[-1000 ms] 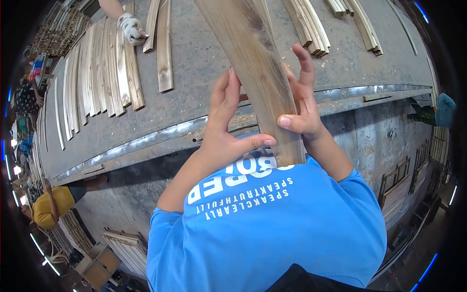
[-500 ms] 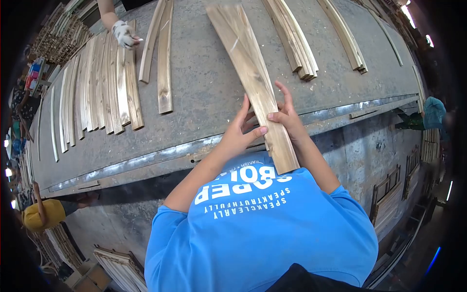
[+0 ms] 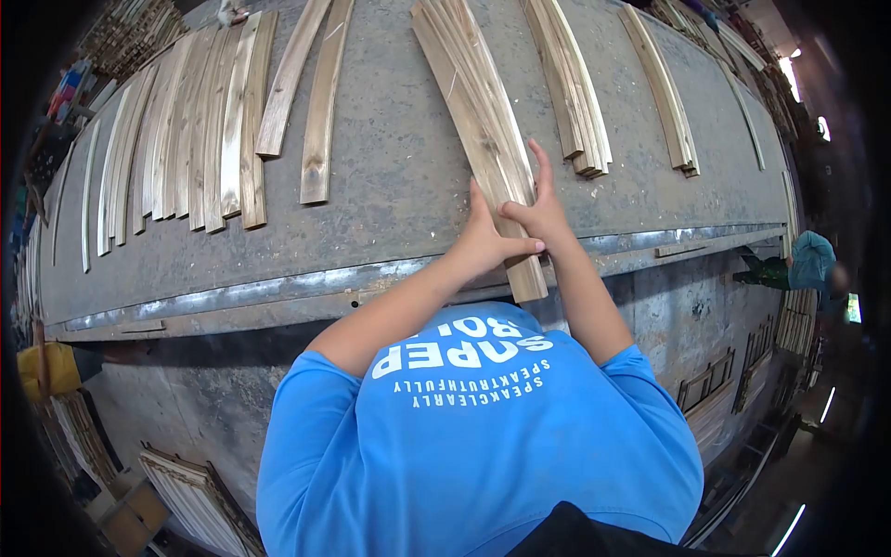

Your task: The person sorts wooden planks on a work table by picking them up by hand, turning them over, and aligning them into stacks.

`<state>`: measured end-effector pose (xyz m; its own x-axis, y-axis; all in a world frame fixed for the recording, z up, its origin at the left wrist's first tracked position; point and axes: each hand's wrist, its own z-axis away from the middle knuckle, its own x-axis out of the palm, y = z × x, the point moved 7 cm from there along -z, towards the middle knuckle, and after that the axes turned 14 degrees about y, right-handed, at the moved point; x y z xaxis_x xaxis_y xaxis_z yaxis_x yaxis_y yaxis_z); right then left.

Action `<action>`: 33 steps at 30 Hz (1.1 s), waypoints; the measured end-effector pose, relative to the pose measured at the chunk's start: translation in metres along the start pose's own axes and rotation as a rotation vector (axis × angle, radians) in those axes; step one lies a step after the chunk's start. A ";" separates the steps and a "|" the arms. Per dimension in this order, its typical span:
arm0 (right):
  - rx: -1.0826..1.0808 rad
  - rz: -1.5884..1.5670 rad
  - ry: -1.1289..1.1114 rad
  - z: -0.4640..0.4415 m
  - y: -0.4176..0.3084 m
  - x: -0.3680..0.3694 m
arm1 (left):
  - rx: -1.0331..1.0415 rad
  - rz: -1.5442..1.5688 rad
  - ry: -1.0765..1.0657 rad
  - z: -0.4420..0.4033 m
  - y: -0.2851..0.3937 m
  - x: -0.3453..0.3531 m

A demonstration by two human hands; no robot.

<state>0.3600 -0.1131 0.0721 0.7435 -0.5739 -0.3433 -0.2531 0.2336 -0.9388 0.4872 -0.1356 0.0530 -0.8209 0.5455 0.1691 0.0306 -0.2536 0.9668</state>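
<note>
A bundle of long wooden strips point(image 3: 478, 125) lies lengthwise in front of me, its near end sticking out past the table edge towards my shirt. My left hand point(image 3: 490, 234) grips the bundle from the left, thumb across the top near its end. My right hand point(image 3: 540, 215) holds its right side, thumb on top and a finger pointing forward along the wood. Fingers under the bundle are hidden. To the left lie two separate strips point(image 3: 318, 148), and to the right a small stack of strips point(image 3: 568, 93).
A long row of strips point(image 3: 200, 139) covers the left of the grey metal table point(image 3: 399, 186). Further right lie a pair of strips point(image 3: 661, 88) and a thin strip point(image 3: 742, 111). A co-worker's gloved hand point(image 3: 232, 12) shows at the top. Other people stand at both sides.
Both hands have moved the bundle forward and lower onto the table, its near end drawing away from my shirt. The co-worker's gloved hand now sits at the top edge of view.
</note>
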 end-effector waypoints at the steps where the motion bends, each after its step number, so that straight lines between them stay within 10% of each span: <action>1: -0.010 0.001 -0.007 -0.007 -0.001 -0.002 | -0.035 -0.039 0.020 -0.005 -0.010 -0.001; 9: -0.263 0.362 0.018 -0.029 0.006 0.003 | -0.420 0.298 0.088 0.030 -0.034 0.024; 21: -0.292 0.433 -0.008 -0.027 0.025 0.018 | 0.133 -0.382 0.154 0.027 -0.045 -0.014; 30: -0.189 0.554 0.022 -0.018 0.011 0.024 | -0.339 0.020 0.099 0.054 0.007 -0.041; 33: -0.145 0.799 -0.024 -0.009 -0.002 0.035 | -0.179 -0.087 0.261 0.046 -0.012 -0.065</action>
<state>0.3813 -0.1404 0.0617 0.3169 -0.2590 -0.9124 -0.7900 0.4603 -0.4050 0.5664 -0.1312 0.0391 -0.9353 0.3536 0.0101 -0.1277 -0.3640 0.9226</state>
